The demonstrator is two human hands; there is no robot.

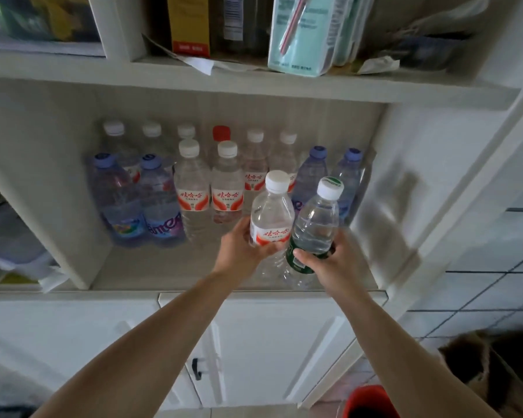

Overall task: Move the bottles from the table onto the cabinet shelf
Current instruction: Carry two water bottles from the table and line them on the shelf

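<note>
A white cabinet (435, 182) fills the view, its open middle shelf (151, 270) already stocked with upright water bottles. At the shelf's left stand two purple-capped bottles (124, 203) with violet labels; in the centre, rows of clear red-label bottles (194, 188) with white caps, one red cap (221, 132) showing at the back; at the right, two more purple-capped bottles (313, 173) partly hidden behind the hands' load. All hold clear water.

The compartment above holds a yellow box (187, 22), a mint-green packet (302, 34) and loose papers (194, 60). Below the shelf are closed white doors (254, 342), one with a dark handle (196, 368). A brown box (495, 369) and a red container (369, 401) sit on the floor at lower right.

Two bare arms reach to the shelf's front right. The left hand (239, 248) has its grip wrapped round a white-capped red-label bottle (272, 212), and the right hand (329, 260) has its grip curled round a green-label bottle (314, 224), also white-capped. The two held bottles touch side by side, tilted slightly, at the shelf's front; whether they rest on it cannot be told.
</note>
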